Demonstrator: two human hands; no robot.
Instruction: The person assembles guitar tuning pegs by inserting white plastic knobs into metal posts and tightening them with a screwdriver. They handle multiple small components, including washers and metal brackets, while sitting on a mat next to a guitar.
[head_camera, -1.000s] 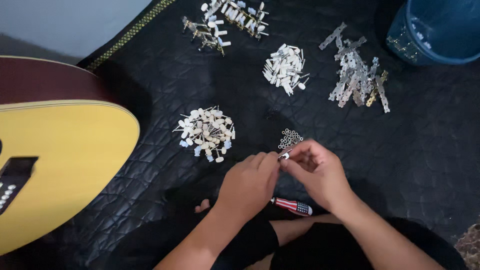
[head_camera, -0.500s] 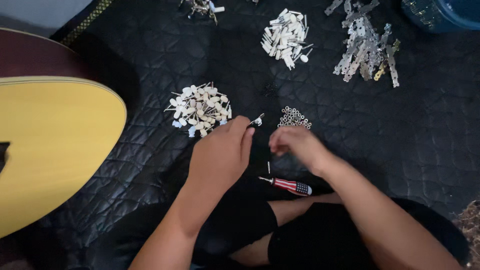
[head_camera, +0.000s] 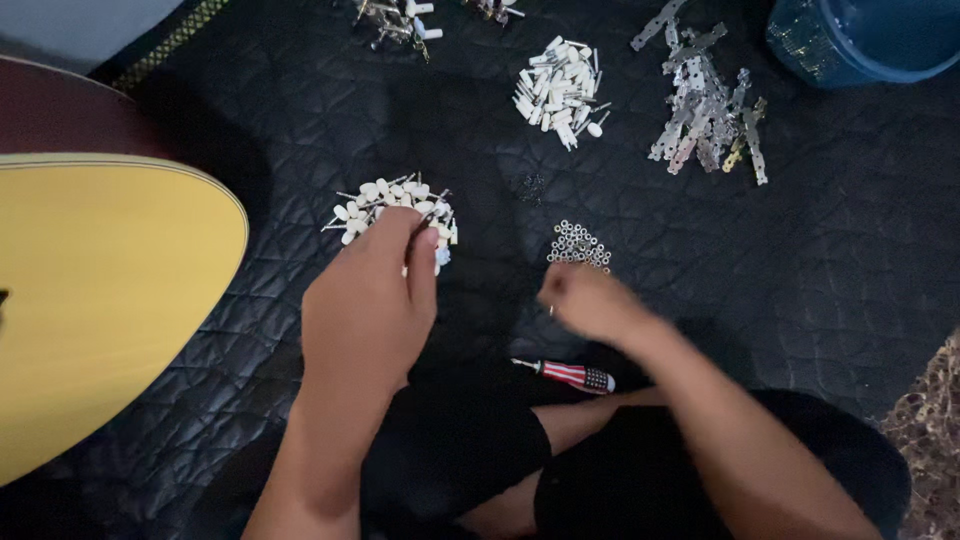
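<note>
The left hand (head_camera: 370, 300) reaches forward over the near pile of white-knobbed tuner pegs (head_camera: 385, 205), its fingertips (head_camera: 415, 228) drawn together at the pile's near edge and touching it; they seem to pinch one peg, though the fingers hide it, so I cannot tell for sure. The right hand (head_camera: 590, 300) is blurred, curled loosely with fingers close together just below the small heap of metal washers (head_camera: 578, 243); whether it holds anything cannot be told. A small screwdriver (head_camera: 565, 373) with a striped red-and-white handle lies on the black quilted mat (head_camera: 850, 250) near the right wrist, touched by neither hand. Farther off lie a second pile of white pegs (head_camera: 560, 92), a heap of metal tuner plates (head_camera: 705, 115) and a blue bucket (head_camera: 860, 40). A yellow acoustic guitar body (head_camera: 100, 300) lies to the left, well apart from the left hand
</note>
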